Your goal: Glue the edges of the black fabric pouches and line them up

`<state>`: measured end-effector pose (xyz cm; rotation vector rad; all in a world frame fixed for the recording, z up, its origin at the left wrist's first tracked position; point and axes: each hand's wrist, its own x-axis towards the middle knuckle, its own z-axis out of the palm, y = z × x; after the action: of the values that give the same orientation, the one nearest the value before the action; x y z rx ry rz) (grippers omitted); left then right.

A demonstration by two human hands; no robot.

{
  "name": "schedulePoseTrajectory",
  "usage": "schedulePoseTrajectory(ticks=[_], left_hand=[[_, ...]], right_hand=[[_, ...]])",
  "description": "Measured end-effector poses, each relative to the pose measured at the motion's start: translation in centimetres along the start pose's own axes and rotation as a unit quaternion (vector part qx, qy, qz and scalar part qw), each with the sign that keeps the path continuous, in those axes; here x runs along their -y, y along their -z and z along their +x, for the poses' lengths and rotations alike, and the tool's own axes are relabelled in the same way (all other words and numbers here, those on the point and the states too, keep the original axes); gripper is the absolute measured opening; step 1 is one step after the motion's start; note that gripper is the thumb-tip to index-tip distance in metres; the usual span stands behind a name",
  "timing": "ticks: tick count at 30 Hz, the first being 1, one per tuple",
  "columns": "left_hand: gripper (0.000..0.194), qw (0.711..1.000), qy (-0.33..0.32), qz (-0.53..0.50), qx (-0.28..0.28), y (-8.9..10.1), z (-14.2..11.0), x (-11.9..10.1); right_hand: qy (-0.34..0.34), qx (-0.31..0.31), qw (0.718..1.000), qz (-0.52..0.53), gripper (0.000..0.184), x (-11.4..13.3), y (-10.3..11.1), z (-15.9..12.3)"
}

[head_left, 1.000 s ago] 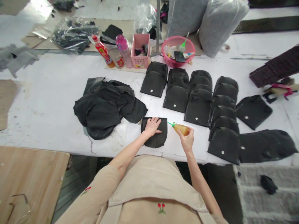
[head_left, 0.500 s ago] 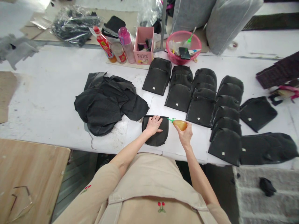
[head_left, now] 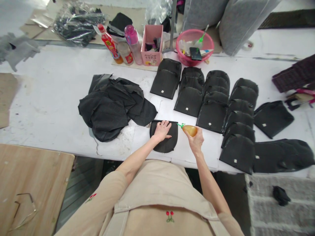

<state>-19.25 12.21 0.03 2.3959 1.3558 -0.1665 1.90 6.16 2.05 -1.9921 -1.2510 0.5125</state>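
Near the table's front edge lies a black fabric piece [head_left: 163,146] with a straight far edge and a rounded near end. My left hand [head_left: 162,130] rests flat on it, fingers apart. In my right hand [head_left: 196,141] is a glue bottle [head_left: 190,130] with amber contents and a green nozzle, tilted on its side. The nozzle tip is at the fabric's far right corner; whether it touches I cannot tell. Left of my hands sits a heap of black cloth [head_left: 113,108]. To the right, similar black pieces [head_left: 213,116] lie in overlapping rows, several with small white tags.
Along the back stand a red-capped drink bottle [head_left: 109,42], a pink-topped bottle [head_left: 134,46], a pink box [head_left: 152,59] and a pink basin [head_left: 183,59] holding a phone. A wooden board [head_left: 31,177] with glasses on it is at lower left. Grey rolls [head_left: 241,26] stand behind.
The view has shifted slightly. Both hands, the fabric piece and the glue bottle keep nearly the same places.
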Motion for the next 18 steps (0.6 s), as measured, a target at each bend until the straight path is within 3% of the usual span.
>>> schedulePoseTrajectory(ticks=[18], left_hand=[[0.076,0.999,0.001,0.038,-0.007,0.23,-0.08,-0.15]], right_hand=[[-0.012,-0.009,1.0,-0.025,0.073,0.2,-0.28,0.39]])
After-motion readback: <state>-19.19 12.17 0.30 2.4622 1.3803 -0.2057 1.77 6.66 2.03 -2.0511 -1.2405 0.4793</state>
